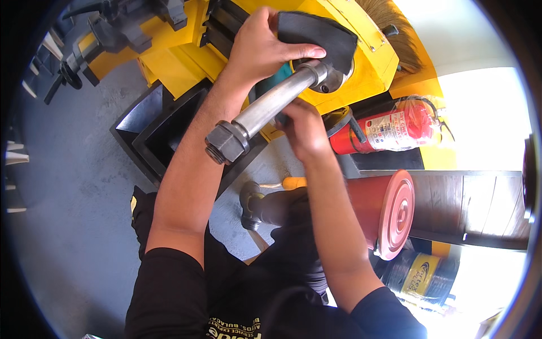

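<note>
My left hand (257,51) grips a black curved piece (319,34) by its left side, thumb across its lower edge, high on a yellow machine (370,70). Just under that piece, a steel shaft (271,101) with a large dark hex nut (227,140) on its near end runs from a round flange (333,82) on the machine, above my left forearm. My right hand (305,130) is below and right of the shaft, fingers curled round something dark that is mostly hidden. A teal part shows behind the shaft.
A black open bin (130,133) stands left, on the grey floor (79,198). At right are a red extinguisher (406,127), red lidded bucket (370,209), dark bench (474,203) and black drum (395,271). A straw broom (392,48) is behind the machine; machinery (113,34) occupies the upper left.
</note>
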Demonstrator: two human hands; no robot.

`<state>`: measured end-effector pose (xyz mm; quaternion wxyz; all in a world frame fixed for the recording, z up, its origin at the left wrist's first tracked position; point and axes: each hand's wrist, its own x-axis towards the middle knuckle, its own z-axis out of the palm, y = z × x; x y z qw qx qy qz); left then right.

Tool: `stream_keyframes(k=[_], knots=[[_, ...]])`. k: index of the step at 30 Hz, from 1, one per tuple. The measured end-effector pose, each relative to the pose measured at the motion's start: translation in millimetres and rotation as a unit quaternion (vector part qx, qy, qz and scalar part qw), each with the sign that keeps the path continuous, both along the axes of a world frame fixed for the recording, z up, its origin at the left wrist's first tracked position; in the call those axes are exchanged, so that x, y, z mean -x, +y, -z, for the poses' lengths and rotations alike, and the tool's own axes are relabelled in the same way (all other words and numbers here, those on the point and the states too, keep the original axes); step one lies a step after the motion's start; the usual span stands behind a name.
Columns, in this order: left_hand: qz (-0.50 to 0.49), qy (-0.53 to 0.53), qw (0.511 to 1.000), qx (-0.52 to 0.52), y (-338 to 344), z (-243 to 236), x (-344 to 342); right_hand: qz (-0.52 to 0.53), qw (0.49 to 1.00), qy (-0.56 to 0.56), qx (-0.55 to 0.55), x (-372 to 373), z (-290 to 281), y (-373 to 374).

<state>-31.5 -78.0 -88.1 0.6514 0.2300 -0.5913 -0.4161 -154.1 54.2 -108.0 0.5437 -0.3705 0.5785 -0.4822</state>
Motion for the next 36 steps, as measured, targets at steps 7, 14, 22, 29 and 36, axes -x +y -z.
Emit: stream_keyframes(k=[7,14,22,29,36], knots=[[0.246,0.078,0.964,-0.064,7.2,-22.9,-19.0,-0.025,0.882,0.398,0.250,46.9,-78.2,75.3],[0.113,0.001,0.993,-0.034,8.0,-4.0,-4.6,0.069,0.752,0.499,0.426,61.5,-144.2,15.9],[0.067,-0.010,0.997,-0.043,13.8,-9.6,-4.1,-0.067,0.879,0.456,0.122,34.1,-121.4,62.8],[0.131,0.003,0.988,-0.079,24.8,-25.3,-0.6,0.126,0.975,-0.181,-0.019,35.1,-32.3,31.7],[0.097,-0.018,0.993,-0.061,7.0,-6.9,-5.1,0.038,0.909,-0.410,0.054,29.9,-50.7,30.9]])
